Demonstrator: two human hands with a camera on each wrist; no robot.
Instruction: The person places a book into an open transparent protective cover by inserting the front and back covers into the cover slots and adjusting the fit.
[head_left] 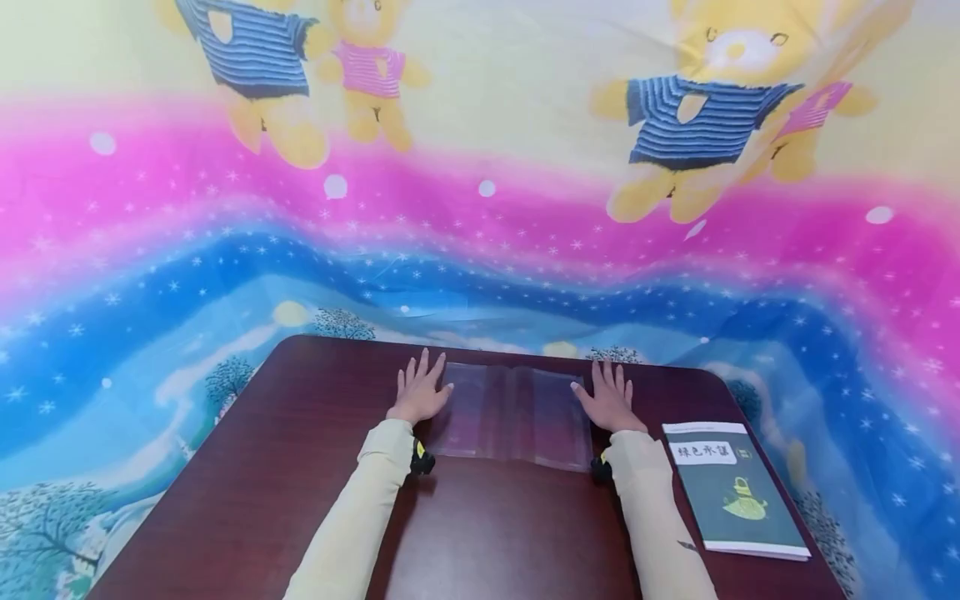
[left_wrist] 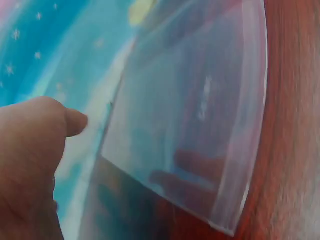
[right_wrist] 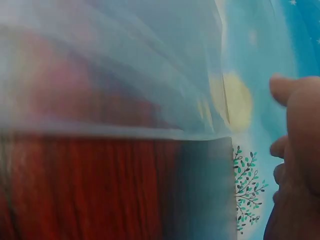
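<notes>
A clear plastic book cover (head_left: 517, 417) lies spread flat near the table's far edge, its two flaps turned in at the sides. My left hand (head_left: 420, 392) is at its left edge, fingers straight and spread, thumb reaching over the corner in the head view. On the opposite side, my right hand (head_left: 611, 398) has its fingers extended, with the thumb at the cover's upper right corner. Both wrist views show the sheet, the cover's left part (left_wrist: 180, 110) and its right part (right_wrist: 120, 75), beside each hand. Neither hand grips anything.
A green book (head_left: 738, 492) with a white title label lies near the right edge of the dark wooden table (head_left: 510, 533). Behind the table hangs a curtain (head_left: 465, 225) printed with bears, snowflakes and trees. Small dark wrist cameras sit at both cuffs.
</notes>
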